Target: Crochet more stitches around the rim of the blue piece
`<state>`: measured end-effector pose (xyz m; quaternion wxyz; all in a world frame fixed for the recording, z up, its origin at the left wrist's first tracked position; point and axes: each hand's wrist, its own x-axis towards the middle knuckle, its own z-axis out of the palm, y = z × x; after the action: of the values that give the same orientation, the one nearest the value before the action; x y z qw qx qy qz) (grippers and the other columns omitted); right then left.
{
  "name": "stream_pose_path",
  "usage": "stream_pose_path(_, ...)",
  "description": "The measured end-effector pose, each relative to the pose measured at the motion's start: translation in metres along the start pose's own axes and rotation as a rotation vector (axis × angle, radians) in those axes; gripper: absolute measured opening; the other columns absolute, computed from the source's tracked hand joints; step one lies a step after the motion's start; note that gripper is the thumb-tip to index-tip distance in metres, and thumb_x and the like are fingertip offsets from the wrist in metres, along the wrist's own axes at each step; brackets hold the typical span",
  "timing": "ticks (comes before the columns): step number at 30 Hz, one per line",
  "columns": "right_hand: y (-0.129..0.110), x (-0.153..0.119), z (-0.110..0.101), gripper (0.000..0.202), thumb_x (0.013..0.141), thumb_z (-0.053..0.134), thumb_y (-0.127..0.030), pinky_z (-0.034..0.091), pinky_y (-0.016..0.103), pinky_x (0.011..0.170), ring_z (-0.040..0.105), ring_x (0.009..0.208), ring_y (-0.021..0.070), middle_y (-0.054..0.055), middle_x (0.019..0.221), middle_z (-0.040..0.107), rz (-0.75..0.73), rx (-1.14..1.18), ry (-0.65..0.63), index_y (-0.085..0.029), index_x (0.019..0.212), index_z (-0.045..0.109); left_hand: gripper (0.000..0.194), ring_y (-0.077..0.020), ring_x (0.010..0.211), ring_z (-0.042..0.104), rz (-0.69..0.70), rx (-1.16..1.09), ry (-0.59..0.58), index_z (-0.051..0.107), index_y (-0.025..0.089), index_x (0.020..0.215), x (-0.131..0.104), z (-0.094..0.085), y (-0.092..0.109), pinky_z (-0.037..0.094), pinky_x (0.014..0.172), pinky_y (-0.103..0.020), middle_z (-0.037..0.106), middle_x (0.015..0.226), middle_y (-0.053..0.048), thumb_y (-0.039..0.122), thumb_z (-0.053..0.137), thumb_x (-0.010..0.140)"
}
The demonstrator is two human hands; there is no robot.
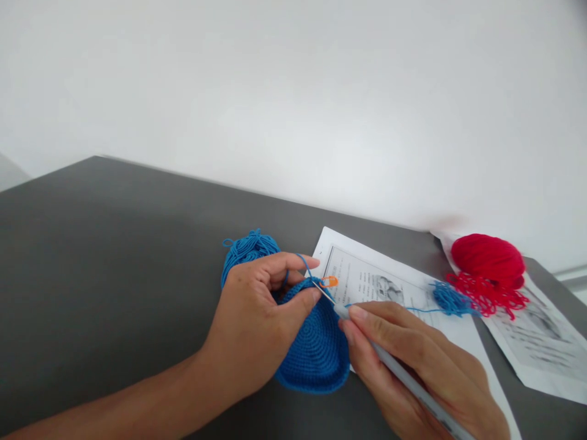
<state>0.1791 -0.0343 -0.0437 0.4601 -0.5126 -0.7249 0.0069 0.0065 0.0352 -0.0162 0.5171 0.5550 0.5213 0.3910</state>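
A round blue crochet piece (318,348) hangs from my left hand (259,318), its top edge pinched between thumb and fingers. Blue yarn (304,264) loops over the raised index finger of that hand. My right hand (408,360) grips a crochet hook (403,374) with a grey handle, pen-fashion. The hook's thin metal tip meets the upper edge of the crochet piece, close to my left thumb. An orange stitch marker (329,282) is clipped on that edge, just right of the tip. My left fingers partly cover the work.
Behind my left hand lies a blue yarn ball (250,247). Printed sheets (358,269) lie under and beyond my right hand. At the right, a red yarn ball (488,260) and a small blue yarn tangle (452,299) rest on paper. The grey table (114,275) meets a white wall.
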Motion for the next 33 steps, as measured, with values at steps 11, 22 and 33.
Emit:
stream_pose_path(11, 0.008, 0.021, -0.002, 0.026, 0.091, 0.074, -0.011, 0.067, 0.018, 0.065, 0.083, 0.075, 0.0162, 0.001, 0.092, 0.085, -0.185, 0.053, 0.0, -0.024, 0.114, 0.075, 0.03, -0.0196, 0.076, 0.076, 0.022, -0.174, -0.098, 0.083, 0.015, 0.109, -0.008, 0.008, -0.007, 0.059, 0.071, -0.027, 0.081, 0.081, -0.002, 0.021, 0.078, 0.08)
stream_pose_path(22, 0.006, 0.012, 0.005, 0.037, 0.084, 0.076, -0.003, 0.061, 0.02, 0.046, 0.074, 0.058, 0.0127, -0.001, 0.091, 0.084, 0.08, 0.428, 0.107, -0.028, 0.111, 0.082, 0.028, -0.0149, 0.076, 0.077, -0.047, -0.443, -0.136, 0.085, 0.021, 0.105, -0.009, 0.004, -0.008, 0.06, 0.07, -0.019, 0.086, 0.085, -0.002, 0.016, 0.085, 0.077)
stream_pose_path(33, 0.005, 0.006, -0.014, 0.046, 0.09, 0.074, -0.009, 0.072, 0.026, 0.078, 0.083, 0.092, 0.0234, 0.008, 0.113, 0.083, -0.137, 0.039, -0.103, -0.024, 0.134, 0.074, 0.043, -0.0132, 0.065, 0.072, -0.227, -0.688, -0.123, 0.087, 0.022, 0.104, -0.008, 0.004, -0.007, 0.056, 0.062, -0.019, 0.082, 0.075, -0.002, 0.017, 0.099, 0.063)
